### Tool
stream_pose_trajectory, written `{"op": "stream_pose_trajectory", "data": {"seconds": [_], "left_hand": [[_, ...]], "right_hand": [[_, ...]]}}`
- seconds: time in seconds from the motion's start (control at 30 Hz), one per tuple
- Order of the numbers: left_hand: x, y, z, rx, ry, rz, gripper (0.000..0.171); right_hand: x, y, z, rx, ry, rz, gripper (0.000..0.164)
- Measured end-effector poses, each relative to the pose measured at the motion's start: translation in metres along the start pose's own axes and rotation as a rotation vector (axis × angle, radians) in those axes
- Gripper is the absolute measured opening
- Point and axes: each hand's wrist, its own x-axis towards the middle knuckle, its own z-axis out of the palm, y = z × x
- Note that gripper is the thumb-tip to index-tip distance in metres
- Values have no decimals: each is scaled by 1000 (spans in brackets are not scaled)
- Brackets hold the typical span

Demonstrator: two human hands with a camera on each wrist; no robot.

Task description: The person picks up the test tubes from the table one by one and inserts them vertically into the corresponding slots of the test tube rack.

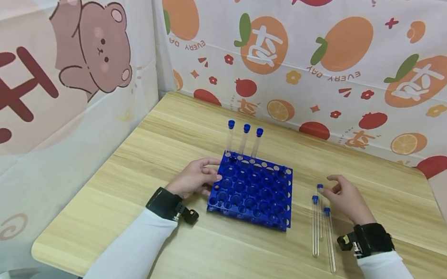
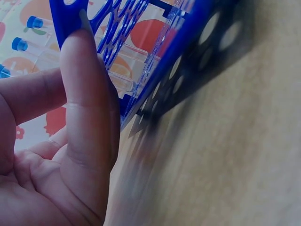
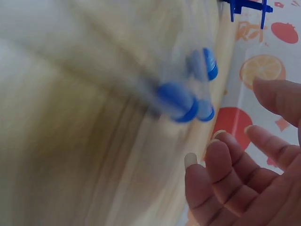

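A blue test tube rack (image 1: 255, 219) with rows of round holes sits mid-table. My left hand (image 1: 196, 179) grips its left side, thumb on the top edge; in the left wrist view the thumb (image 2: 87, 103) presses the blue rim. Three clear test tubes with blue caps (image 1: 246, 127) stand upright along the rack's back row, towards its left. To the right of the rack, three more capped test tubes (image 1: 315, 233) lie on the table, caps pointing away from me. Over their caps hovers my right hand (image 1: 347, 196), fingers loosely bent and holding nothing; the right wrist view shows a gap between fingertips and caps (image 3: 176, 101).
The wooden table (image 1: 196, 261) ends at a fruit-printed cloth (image 1: 300, 88) behind and a bear-printed cloth (image 1: 102, 54) on the left. A black wrist strap with a small camera (image 1: 190, 215) sits on each arm.
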Motion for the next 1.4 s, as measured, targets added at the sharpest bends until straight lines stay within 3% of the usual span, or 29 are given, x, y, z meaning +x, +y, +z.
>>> {"op": "stream_pose_trajectory", "data": {"seconds": [0.1,0.27,0.53,0.9,1.4], "left_hand": [[0,-1,0,-2,-3,-2,55],[1,-1,-1,-10,-8,2,54],[0,0,-1,5,-1,-7,54],[1,-1,-1,10,2,-5,54],[-1,0,0,8,0,-5,54]], "right_hand": [[-7,8,-1,-32,-44,10,65],[-20,17,-3,-59,-102,-42,67],[-41,21,0,5,-228,-25,78],[-56,24,8,54,-270,-41,87],[-56,26,9,102,-322,-20,81]]}}
